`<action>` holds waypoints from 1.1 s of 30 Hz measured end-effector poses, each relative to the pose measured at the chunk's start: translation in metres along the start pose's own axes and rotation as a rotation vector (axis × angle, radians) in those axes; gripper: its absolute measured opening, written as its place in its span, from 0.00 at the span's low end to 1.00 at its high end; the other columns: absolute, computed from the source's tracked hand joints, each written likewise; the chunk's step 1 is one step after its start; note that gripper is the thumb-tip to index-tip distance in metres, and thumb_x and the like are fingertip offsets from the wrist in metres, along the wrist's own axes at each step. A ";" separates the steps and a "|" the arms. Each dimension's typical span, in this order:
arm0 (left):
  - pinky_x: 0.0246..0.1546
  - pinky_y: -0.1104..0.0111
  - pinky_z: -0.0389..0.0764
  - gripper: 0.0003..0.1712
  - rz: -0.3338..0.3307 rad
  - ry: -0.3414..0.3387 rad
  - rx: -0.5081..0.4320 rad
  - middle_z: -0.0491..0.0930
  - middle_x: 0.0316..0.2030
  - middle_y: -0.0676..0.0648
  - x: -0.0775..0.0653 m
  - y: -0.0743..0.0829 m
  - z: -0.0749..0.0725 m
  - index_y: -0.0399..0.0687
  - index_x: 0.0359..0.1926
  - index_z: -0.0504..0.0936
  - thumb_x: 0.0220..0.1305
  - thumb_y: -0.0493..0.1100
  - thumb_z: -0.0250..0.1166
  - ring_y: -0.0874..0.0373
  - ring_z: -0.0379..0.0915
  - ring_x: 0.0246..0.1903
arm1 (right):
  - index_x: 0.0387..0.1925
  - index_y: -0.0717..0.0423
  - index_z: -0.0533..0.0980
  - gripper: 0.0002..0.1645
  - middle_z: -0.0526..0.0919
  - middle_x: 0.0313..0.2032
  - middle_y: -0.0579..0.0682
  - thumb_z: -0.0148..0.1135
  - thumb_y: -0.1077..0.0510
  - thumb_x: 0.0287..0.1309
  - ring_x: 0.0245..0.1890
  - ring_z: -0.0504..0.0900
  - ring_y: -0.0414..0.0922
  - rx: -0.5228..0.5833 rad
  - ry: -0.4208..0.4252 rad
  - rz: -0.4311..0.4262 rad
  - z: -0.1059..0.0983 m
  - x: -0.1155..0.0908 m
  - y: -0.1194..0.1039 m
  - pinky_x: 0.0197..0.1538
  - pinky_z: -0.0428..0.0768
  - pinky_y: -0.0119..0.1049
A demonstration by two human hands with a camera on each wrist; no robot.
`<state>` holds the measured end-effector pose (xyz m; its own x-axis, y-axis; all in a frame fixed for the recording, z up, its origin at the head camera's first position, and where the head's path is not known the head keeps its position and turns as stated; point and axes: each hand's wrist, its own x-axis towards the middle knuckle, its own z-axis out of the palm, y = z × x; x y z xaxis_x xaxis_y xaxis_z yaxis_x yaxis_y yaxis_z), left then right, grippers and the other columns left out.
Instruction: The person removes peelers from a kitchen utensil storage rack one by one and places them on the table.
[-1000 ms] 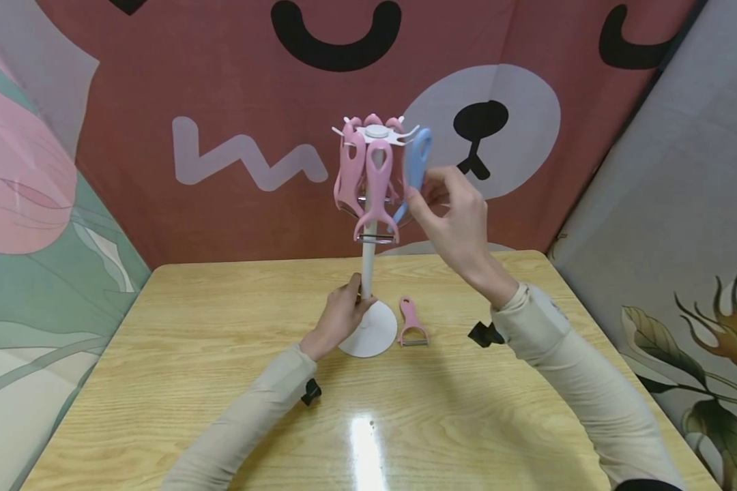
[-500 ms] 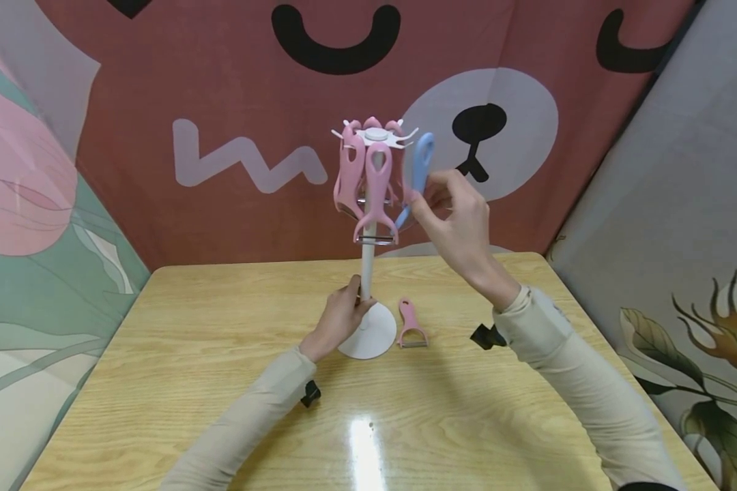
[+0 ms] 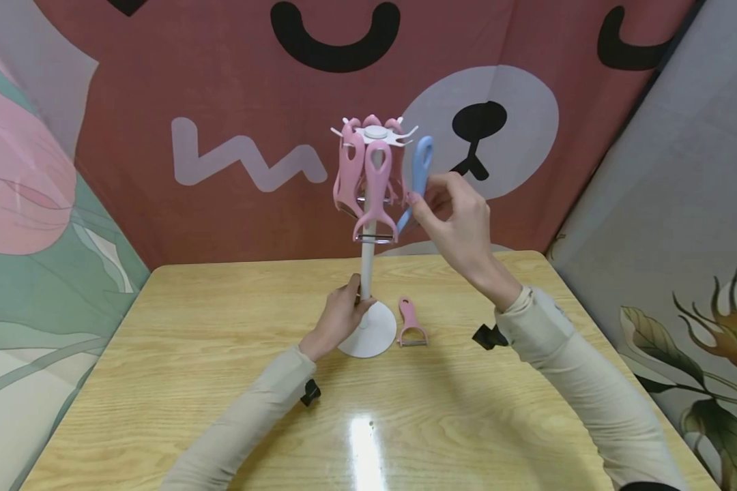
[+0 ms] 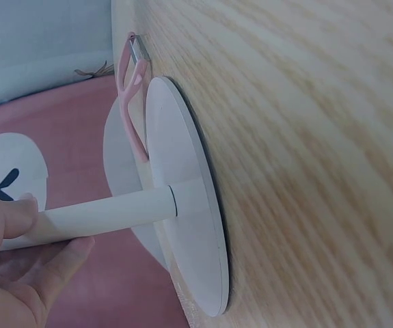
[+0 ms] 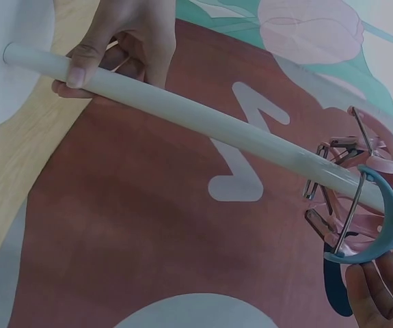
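Note:
A white stand with a slim pole (image 3: 367,262) rises from a round base (image 3: 368,341) on the table. Around its hooked top (image 3: 377,132) hang several pink peelers (image 3: 377,174), blades downward. My left hand (image 3: 338,314) grips the pole low down, thumb and fingers on either side of it in the left wrist view. With my right hand (image 3: 460,221) I pinch a blue peeler (image 5: 391,225) by its handle, upright at the right of the hooks. Its looped end sits just outside a hook tip, slightly lower. A loose pink peeler (image 3: 408,314) lies beside the base.
The wooden table (image 3: 221,341) ends at a printed red cloth (image 3: 239,218) behind the stand. A grey floral cloth (image 3: 639,204) hangs at the right, and a green one (image 3: 98,300) at the left.
The blue peeler's looped end has moved down and slightly right, from overlapping a hook to standing apart from it. The left hand and the stand have stayed put.

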<state>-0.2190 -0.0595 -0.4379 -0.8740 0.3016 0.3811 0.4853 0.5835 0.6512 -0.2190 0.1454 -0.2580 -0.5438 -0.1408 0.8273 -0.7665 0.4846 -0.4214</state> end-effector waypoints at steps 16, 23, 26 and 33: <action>0.23 0.66 0.79 0.13 0.014 0.013 0.004 0.82 0.31 0.43 0.001 0.001 0.000 0.37 0.44 0.72 0.66 0.38 0.66 0.54 0.80 0.28 | 0.42 0.64 0.78 0.11 0.79 0.30 0.50 0.66 0.60 0.62 0.27 0.79 0.39 -0.006 0.001 0.010 -0.003 -0.003 0.004 0.31 0.76 0.26; 0.24 0.66 0.80 0.13 0.000 0.008 0.001 0.82 0.32 0.42 0.000 0.001 0.000 0.37 0.45 0.72 0.67 0.38 0.66 0.53 0.81 0.28 | 0.42 0.64 0.77 0.11 0.80 0.30 0.49 0.66 0.60 0.62 0.27 0.79 0.38 -0.007 -0.017 0.030 -0.004 -0.007 0.006 0.31 0.77 0.26; 0.23 0.67 0.80 0.13 -0.003 0.008 0.008 0.82 0.32 0.42 0.000 0.000 0.001 0.37 0.45 0.72 0.67 0.39 0.65 0.54 0.81 0.28 | 0.42 0.64 0.77 0.11 0.80 0.30 0.49 0.66 0.60 0.62 0.26 0.79 0.38 -0.005 -0.021 0.038 -0.005 -0.009 0.007 0.30 0.77 0.26; 0.23 0.67 0.80 0.13 -0.008 0.009 0.000 0.82 0.32 0.43 0.001 -0.001 0.002 0.37 0.45 0.72 0.67 0.38 0.66 0.54 0.80 0.28 | 0.42 0.63 0.77 0.11 0.79 0.29 0.48 0.66 0.60 0.62 0.25 0.78 0.38 -0.010 -0.018 0.063 -0.006 -0.013 0.013 0.29 0.76 0.26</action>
<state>-0.2199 -0.0580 -0.4394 -0.8774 0.2905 0.3819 0.4786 0.5861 0.6538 -0.2196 0.1591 -0.2722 -0.5968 -0.1258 0.7925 -0.7273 0.5018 -0.4681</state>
